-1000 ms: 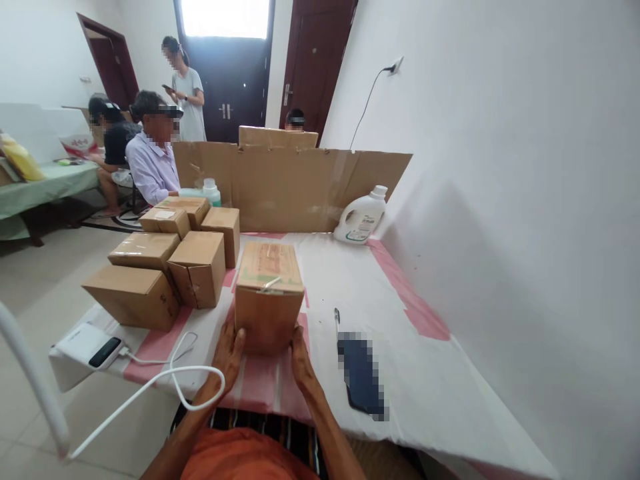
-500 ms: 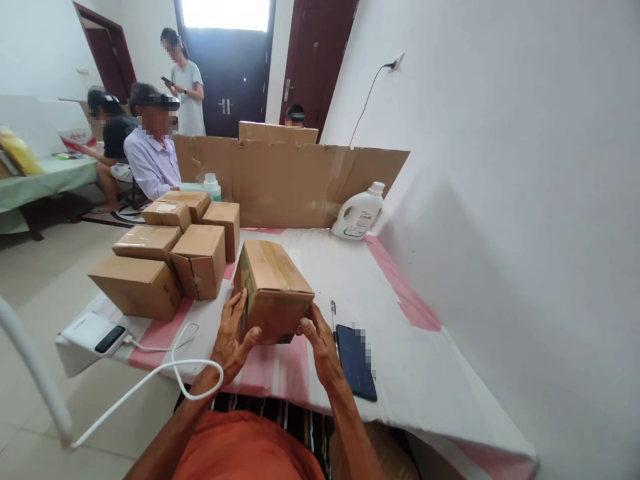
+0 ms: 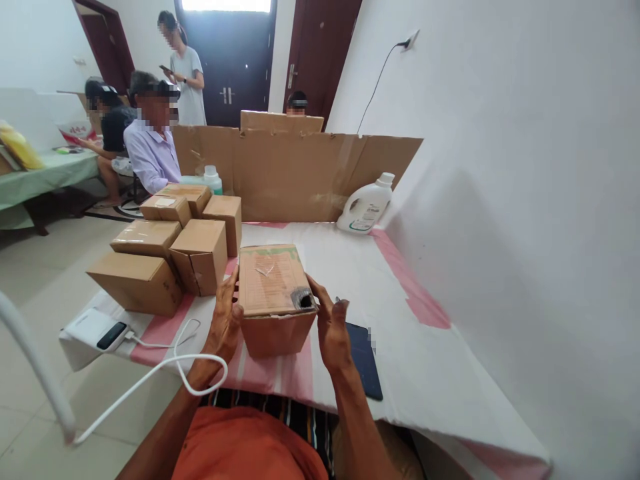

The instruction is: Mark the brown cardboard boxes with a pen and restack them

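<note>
A brown cardboard box stands in front of me on the white and pink covered table. Its top carries a printed label, clear tape and a dark torn patch at the near right corner. My left hand grips the box's left side, fingers closed against it. On the right side my right hand holds the box, fingers pressed on its upper edge.
Several sealed cardboard boxes are stacked at the left. A dark phone lies right of my hand, a white power bank with cable at the left edge. A cardboard screen, a detergent jug and several people are behind.
The box has been turned between my hands, from tilted with a plain face up to level with its labelled face up. Both hands shifted higher along its sides.
</note>
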Tool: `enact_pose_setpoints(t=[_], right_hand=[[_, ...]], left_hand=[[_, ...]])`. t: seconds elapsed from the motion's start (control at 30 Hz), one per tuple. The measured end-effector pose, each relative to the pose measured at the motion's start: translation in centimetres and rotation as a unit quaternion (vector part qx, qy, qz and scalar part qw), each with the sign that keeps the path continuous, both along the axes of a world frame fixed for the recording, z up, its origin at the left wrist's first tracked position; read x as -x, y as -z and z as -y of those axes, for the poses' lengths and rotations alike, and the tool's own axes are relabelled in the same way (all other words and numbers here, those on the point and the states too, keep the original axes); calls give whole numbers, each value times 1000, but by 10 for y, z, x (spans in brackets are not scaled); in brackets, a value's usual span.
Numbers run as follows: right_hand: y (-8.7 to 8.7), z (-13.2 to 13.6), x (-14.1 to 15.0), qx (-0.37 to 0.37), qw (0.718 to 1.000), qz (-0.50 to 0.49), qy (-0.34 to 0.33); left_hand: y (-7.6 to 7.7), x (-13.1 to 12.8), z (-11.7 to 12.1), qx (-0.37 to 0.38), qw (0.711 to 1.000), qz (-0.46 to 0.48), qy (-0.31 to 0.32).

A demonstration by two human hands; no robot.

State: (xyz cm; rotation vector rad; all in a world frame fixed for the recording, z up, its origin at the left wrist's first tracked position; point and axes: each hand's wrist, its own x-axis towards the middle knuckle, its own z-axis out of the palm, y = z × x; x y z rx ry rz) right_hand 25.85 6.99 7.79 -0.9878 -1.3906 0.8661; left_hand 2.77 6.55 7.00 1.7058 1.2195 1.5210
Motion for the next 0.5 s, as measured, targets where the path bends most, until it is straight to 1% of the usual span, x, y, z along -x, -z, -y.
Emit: enact_pose_setpoints(t=[0.07,0.13,0.2,0.27,0.37,0.43,0.5], right_hand=[[15,8,-1,8,999,-38,10],[30,22,-3,12,997,-67,24],[43,37,-3,33,997,-70,30],[53,51,-1,81,995,-53,38],[64,62,8,143,987,-31,71],[70,66,17,161,982,-38,97],[77,70,28,162,976,-46,139]], left_hand=[[4,2,-12,39,997,69,0],[6,2,-29,84,988,127,-20],[7,-2,-43,113,981,151,-34],[9,-8,-51,111,981,158,-33],[12,-15,-56,85,981,174,-16],[10,-16,-62,86,979,185,1],[3,-17,-72,99,976,191,16]])
